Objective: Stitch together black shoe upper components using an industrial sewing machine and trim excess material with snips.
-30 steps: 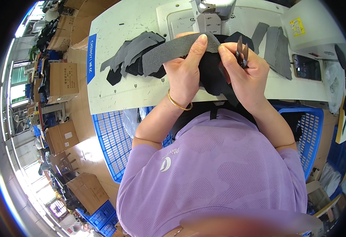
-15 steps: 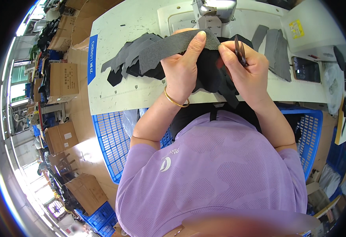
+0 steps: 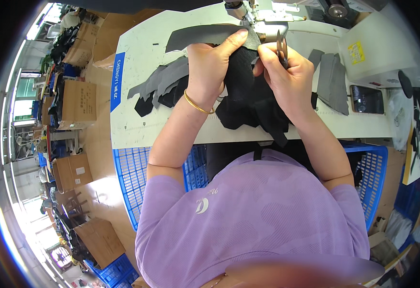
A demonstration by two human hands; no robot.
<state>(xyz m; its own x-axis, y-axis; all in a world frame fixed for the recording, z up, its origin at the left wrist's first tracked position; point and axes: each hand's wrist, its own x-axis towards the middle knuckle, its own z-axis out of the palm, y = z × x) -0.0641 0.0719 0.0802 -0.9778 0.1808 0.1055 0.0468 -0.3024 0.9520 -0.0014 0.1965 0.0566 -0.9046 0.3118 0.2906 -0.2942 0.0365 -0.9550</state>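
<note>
While the gray strip (image 3: 200, 35) runs leftward lengthwise, left hand (image 3: 207, 69) clamps it; right hand (image 3: 288, 77), snips (image 3: 283, 58).

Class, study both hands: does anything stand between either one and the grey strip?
Nothing visible does. The left hand has its thumb on the grey strip; the right hand has its fingertips at the right end. The scissors it holds point up beside that end, not in between.

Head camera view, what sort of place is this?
Probably a sewing workshop: there's what looks like a sewing machine, overlapping cut gray pieces on the white table, and small scissors in the right hand.
</note>
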